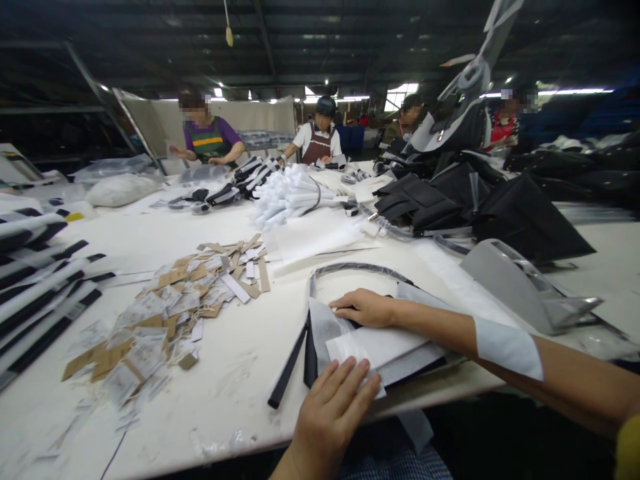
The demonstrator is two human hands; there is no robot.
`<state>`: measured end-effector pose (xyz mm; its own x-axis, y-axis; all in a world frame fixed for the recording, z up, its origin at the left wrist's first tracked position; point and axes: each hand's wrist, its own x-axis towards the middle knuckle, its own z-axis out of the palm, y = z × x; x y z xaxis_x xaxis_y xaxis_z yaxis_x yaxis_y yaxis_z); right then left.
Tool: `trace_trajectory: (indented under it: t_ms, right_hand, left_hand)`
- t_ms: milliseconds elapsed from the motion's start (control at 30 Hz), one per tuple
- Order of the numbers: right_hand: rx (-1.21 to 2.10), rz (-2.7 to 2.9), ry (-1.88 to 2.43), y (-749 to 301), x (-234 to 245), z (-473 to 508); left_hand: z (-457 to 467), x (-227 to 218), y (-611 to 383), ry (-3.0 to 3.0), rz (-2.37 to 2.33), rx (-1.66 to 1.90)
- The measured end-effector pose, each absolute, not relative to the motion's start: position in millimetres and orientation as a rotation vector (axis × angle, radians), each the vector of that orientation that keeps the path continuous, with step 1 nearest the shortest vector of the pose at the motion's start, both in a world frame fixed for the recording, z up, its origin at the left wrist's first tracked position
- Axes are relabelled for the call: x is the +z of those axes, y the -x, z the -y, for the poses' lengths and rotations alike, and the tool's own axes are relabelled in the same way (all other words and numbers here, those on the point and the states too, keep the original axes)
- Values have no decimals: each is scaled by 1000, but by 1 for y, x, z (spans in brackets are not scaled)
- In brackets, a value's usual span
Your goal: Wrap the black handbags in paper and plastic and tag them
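Observation:
My left hand (333,410) lies flat with fingers stretched out on a white paper-like wrap (373,350) at the near edge of the white table (240,353). My right hand (363,308) rests palm down on the same bundle, fingers together and extended, pressing grey and white fabric. A black rod (290,367), probably an umbrella shaft, sticks out of the bundle toward the left. A dark curved strap (350,270) loops behind my right hand.
A heap of paper tags (170,307) lies left of centre. Black-and-white sleeves (40,300) are stacked at far left. White rolled items (295,193), black umbrellas (475,200) and a grey plastic piece (520,287) lie beyond. Several people work at the far end.

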<state>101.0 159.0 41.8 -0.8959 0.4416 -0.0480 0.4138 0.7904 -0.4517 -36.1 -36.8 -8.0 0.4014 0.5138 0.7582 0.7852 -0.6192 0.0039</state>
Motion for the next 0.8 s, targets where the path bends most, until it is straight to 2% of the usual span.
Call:
trace_trajectory:
  t_ms: [67,167,367,467,633,800]
  right_hand:
    - [743,2874,772,-100,42,-159]
    - [597,2800,840,-102,51,-148]
    - [306,2371,518,-182,70,-64]
    - [190,2477,410,-231,47,-16]
    - [-157,2696,520,-255,-9,7]
    - [-143,2538,428,-234,-18,2]
  left_hand:
    - [35,-7,41,2371,1146,-1019]
    - [31,-8,47,2432,1196,-991]
    - [30,-9,48,2477,1235,-1014]
    - [31,-10,48,2508,1237,-1028]
    - [31,-11,49,2535,1242,-1021]
    - [31,-12,48,2503,1226,-1003]
